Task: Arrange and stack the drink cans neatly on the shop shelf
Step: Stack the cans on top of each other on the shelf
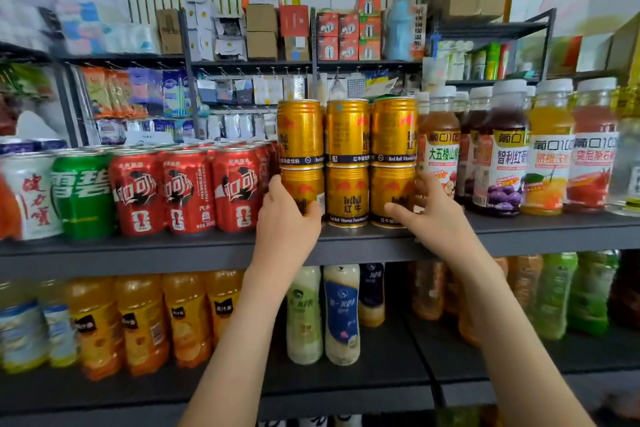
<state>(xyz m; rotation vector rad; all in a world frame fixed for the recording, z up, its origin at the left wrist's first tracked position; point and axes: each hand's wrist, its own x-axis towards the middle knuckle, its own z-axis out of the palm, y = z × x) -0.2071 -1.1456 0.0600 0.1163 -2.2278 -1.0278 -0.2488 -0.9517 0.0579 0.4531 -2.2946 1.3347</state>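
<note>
The left hand [287, 220] and right hand [433, 218] are bare, as are both forearms behind them.

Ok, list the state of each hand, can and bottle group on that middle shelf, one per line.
Left hand: grips the lower left gold can.
Right hand: grips the lower right gold can.
Lower middle gold can: upright, untouched.
Upper gold cans: three, upright, one stacked on each lower can.
Red cans: upright in a row, unstacked.
Green can: upright.
Juice bottles: upright, capped.
</note>
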